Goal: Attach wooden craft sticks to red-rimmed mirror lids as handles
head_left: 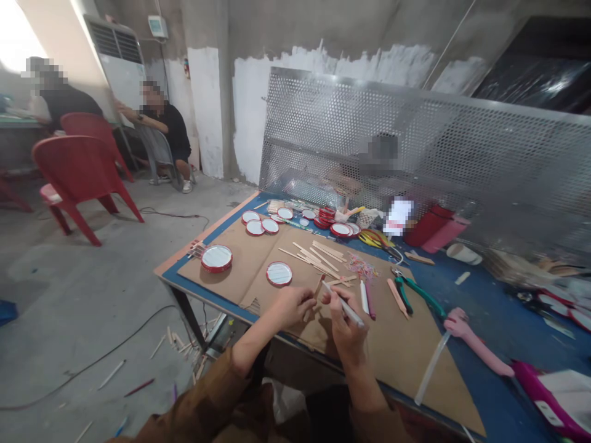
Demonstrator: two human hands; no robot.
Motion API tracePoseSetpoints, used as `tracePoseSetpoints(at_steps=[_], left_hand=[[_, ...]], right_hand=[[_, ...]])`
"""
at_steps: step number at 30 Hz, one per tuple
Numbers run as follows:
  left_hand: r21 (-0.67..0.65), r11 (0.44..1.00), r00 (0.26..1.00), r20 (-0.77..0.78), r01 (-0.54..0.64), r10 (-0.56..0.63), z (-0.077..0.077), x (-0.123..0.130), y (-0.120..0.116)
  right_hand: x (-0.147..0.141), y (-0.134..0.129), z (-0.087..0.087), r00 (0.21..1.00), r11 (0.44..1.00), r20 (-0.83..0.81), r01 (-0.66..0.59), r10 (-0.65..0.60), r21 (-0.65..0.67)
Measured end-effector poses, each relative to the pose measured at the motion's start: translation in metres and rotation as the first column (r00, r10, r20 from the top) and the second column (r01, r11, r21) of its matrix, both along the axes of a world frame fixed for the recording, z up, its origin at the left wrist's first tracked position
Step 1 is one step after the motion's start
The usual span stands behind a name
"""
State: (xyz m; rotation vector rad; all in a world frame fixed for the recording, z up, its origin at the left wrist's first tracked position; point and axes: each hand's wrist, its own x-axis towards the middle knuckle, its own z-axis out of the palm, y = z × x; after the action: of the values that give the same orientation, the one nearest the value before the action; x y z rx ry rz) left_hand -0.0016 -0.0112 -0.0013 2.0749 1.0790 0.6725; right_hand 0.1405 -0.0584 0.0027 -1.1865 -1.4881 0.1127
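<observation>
pinching a tilted stick [319, 287] over cardboard [401, 354], left hand [294, 306] is holding it with narrow fingers while right hand [346, 329] is gripping a pen [351, 313], tip near the stick, contact unclear, so a loose pinch could be risking a twisting stick and skidding pen.

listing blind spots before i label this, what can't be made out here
- Stick's lower end: head view, hidden by the left hand.
- Pen tip touching the stick or not: head view, too small to tell.
- Phone screen: head view, masked by pixel blocks and glare.
- Magenta item's far end: head view, cut by right edge.
</observation>
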Motion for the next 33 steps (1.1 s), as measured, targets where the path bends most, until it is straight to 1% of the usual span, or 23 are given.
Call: tracePoseSetpoints(at_steps=[4, 9, 13, 18, 23, 26, 29, 33], left_hand=[[0.021, 1.0, 1.0, -0.011, -0.012, 0.012, -0.0007, 0.0001, 0.0004], [-0.018, 1.0, 1.0, -0.021, -0.013, 0.012, 0.0025, -0.0003, -0.0007], [-0.009, 1.0, 0.999, -0.031, -0.011, 0.01, 0.0041, -0.0007, -0.0004], [0.014, 1.0, 0.999, -0.036, -0.005, 0.006, 0.0025, -0.0006, 0.0006], [-0.001, 1.0, 0.999, -0.036, -0.002, 0.002, 0.0029, -0.0009, 0.0002], [-0.017, 1.0, 1.0, -0.019, 0.005, -0.005, 0.0034, -0.0012, -0.0001], [-0.029, 1.0, 1.0, -0.024, 0.007, -0.008, 0.0039, -0.001, 0.0001], [-0.043, 0.999, 0.999, -0.035, 0.009, -0.011, 0.0049, -0.0004, 0.0005]], right_hand=[[0.0014, 0.0004, -0.0022, 1.0, 1.0, 0.006, 0.004, -0.004, -0.017], [0.0026, -0.0004, -0.0049, 0.999, 0.998, -0.028, 0.017, -0.018, -0.064], [0.0036, 0.0006, -0.0059, 1.0, 0.999, -0.011, 0.02, -0.021, -0.05], [0.0034, 0.0005, -0.0037, 1.0, 0.998, -0.011, 0.02, -0.021, -0.055], [0.0013, -0.0017, -0.0002, 0.999, 0.998, -0.033, 0.0, -0.002, -0.066], [0.0007, -0.0016, 0.0004, 0.998, 0.999, -0.057, 0.004, -0.008, -0.054], [0.0011, -0.0001, -0.0008, 0.999, 0.999, -0.044, 0.003, -0.005, -0.038], [0.0022, 0.0002, -0.0031, 1.0, 0.997, -0.031, -0.001, -0.002, -0.08]])
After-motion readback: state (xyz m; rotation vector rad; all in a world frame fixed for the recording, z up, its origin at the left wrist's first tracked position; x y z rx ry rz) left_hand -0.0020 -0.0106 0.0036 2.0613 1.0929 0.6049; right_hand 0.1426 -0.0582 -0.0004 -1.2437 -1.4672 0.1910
